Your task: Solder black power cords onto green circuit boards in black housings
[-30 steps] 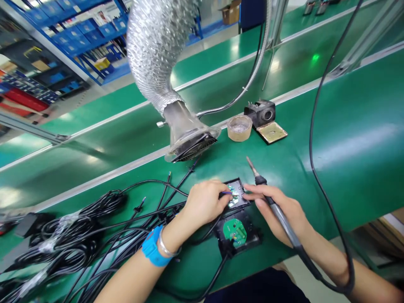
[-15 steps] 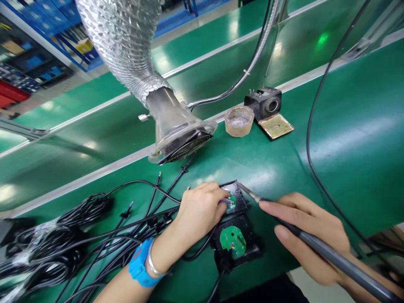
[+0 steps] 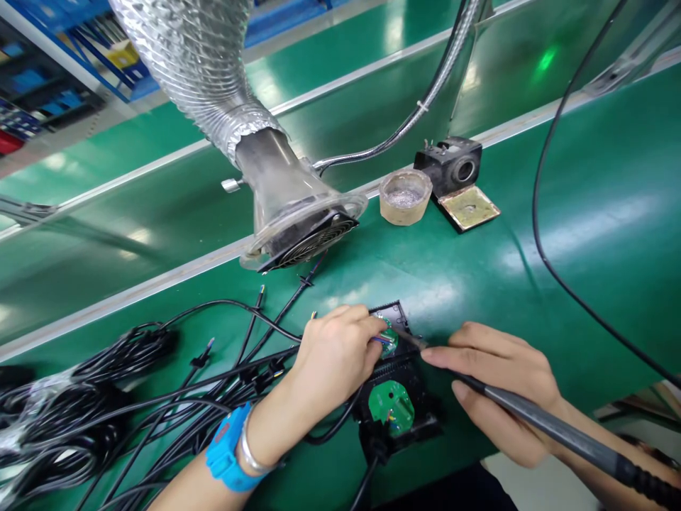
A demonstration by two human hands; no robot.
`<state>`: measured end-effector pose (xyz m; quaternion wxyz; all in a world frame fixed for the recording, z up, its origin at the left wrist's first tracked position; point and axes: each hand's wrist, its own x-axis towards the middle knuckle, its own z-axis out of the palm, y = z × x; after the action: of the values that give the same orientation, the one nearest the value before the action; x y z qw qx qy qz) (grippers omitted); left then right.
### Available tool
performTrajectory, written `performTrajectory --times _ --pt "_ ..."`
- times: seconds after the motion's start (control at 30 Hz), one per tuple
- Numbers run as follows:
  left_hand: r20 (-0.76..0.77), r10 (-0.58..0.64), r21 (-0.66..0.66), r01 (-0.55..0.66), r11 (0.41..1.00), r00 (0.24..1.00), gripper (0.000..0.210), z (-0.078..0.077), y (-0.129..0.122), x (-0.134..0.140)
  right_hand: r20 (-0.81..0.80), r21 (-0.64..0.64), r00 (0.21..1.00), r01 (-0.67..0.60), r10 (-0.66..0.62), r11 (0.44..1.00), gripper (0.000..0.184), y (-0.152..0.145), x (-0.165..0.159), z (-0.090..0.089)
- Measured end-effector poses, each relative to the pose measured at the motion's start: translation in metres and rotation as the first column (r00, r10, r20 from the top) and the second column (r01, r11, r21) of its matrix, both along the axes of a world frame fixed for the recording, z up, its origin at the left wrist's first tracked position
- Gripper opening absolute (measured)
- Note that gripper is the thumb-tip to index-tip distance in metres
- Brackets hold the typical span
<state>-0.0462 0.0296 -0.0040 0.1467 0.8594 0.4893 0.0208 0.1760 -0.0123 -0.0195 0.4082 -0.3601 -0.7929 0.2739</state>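
Green circuit board, seated in the far black plastic housing, lies on the green tabletop between the two hands and is partly covered by the left one. Left hand: fingers and thumb pinched on thin coloured wires at the board. Right hand: grasping a dark-handled soldering iron, its slender metal tip directed left at the board; whether it touches cannot be told. Near side: a second green, rounded board sits in a matching black housing, a thick black cable leading from it. Left: coiled black cables lie in bundles. Far side: a silver corrugated duct ending in a translucent hood; to its right, a cream faceted bowl just beside a black iron stand with a yellowish sponge tray.
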Motion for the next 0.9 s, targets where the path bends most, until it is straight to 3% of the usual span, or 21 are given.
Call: performTrajectory --times 0.37,0.6,0.9 --pt "-0.022 -0.022 -0.024 0.022 0.999 1.0 0.021 0.002 0.0 -0.001 0.067 0.007 0.998 -0.006 0.006 1.0 0.04 0.002 -0.001 0.002" --pt "-0.039 -0.013 -0.027 0.012 1.0 0.999 0.022 0.002 0.0 0.0 0.042 0.131 0.999 -0.02 0.015 0.991 0.037 0.0 -0.005 -0.012" --pt "-0.055 -0.037 0.02 0.038 0.999 0.998 0.022 0.001 0.0 0.001 0.041 0.105 0.991 0.124 -0.129 0.987 0.035 -0.006 0.004 0.01"
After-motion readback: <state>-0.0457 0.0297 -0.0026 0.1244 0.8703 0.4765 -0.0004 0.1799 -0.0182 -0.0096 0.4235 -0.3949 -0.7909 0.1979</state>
